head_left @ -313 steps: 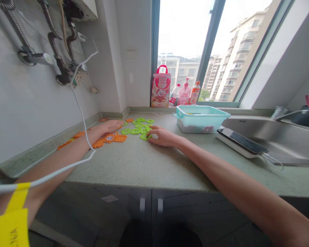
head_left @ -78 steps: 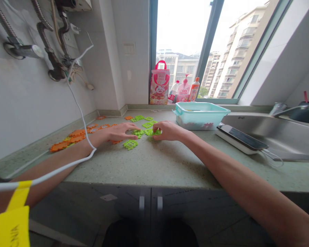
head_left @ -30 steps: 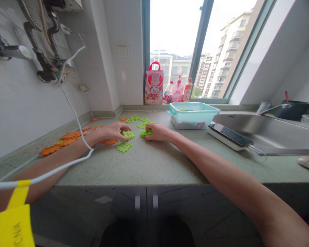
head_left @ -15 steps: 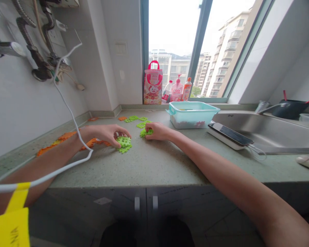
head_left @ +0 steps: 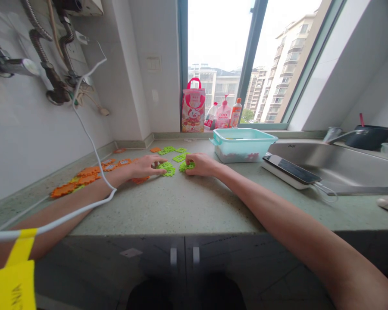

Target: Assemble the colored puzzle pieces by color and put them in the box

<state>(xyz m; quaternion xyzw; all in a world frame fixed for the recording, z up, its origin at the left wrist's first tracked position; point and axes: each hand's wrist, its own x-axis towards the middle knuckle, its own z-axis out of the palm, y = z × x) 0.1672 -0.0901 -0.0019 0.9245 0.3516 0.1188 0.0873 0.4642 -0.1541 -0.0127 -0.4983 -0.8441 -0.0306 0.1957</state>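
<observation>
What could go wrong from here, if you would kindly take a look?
The white cable crosses in front of the left forearm, so it might snag if the left hand, at the green pieces, moves. The dark-screened device lies by the sink, so a knock could perhaps tip it in.

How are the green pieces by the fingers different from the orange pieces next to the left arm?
The green pieces are lime, the orange pieces orange. The left hand and right hand grip green pieces; the orange pieces lie beside the left forearm. Both have bumpy edges.
</observation>
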